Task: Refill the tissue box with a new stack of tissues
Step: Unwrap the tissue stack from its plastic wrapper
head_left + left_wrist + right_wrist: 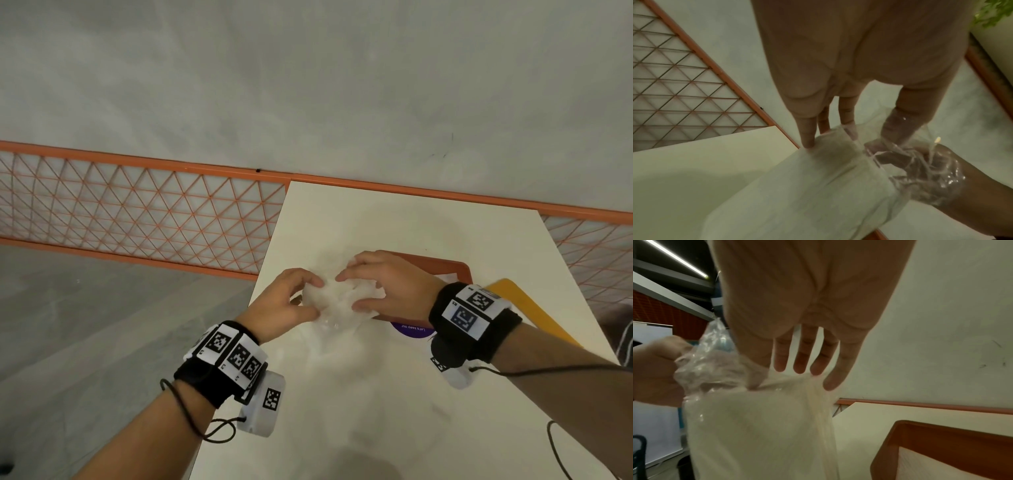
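Nearest the body: both wrists hovering over the pale desk (359, 394), wrapped in black bands with marker tags. Just past those, left hand (286, 305) and right hand (387, 284) meeting on a new stack of tissues (337, 298) held up off the desk, wrapped in clear plastic wrap (925, 172). Left thumb and fingertips (808, 142) pinching one end of the stack, probably to keep it steady. Right fingers (800, 365) curled into the crinkled wrap at the top, pinching it, likely to tear or peel it open. Held up rather than laid flat, guessing so the wrap can slide off without squashing the sheets.

Right behind the hands: orange tissue box (442, 267) sitting open on the desk, close enough for a quick drop-in. Not filled yet by the look of it. Yellow thing (527, 308) off to the right, can't tell what. Farthest out: orange lattice railing (137, 212) and grey wall.
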Tool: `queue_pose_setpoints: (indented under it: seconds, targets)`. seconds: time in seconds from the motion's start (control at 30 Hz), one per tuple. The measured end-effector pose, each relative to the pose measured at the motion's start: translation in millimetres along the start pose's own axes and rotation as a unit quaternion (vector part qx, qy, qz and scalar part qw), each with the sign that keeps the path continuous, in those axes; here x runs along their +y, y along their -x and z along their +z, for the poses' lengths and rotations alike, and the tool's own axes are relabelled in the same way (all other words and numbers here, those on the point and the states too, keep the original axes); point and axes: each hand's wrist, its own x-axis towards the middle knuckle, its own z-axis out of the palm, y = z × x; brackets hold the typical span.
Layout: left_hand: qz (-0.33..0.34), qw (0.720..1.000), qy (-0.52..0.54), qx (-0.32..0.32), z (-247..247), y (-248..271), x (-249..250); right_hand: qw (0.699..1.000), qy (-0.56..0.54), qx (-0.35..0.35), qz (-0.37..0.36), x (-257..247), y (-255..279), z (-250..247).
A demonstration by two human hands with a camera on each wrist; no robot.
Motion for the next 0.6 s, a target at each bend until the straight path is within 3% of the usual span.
queue_pose_setpoints:
  seconds: [0.13,0.27,0.4,0.5,0.6]
  targets:
    - [-0.029,0.987,0.157,-0.012,6.1,2.3,-0.9,1.0,-0.009,0.014,0.003,-1.4,4.3,0.7]
    - [-0.069,0.972,0.216,0.055,11.2,-2.7,-1.4,0.999,-0.025,0.028,-0.009,-1.5,8.3,5.9]
    - [-0.078,0.984,0.109,0.115,16.2,-8.0,6.7,0.999,-0.033,0.026,-0.008,-4.5,11.8,7.9]
    - [-0.07,0.994,0.037,0.076,19.5,-10.0,8.6,1.0,-0.028,0.012,0.007,-6.3,11.9,6.2]
    - [-0.067,0.996,0.047,0.029,16.6,-5.8,3.0,0.999,-0.024,0.007,0.022,-5.2,11.7,2.2]
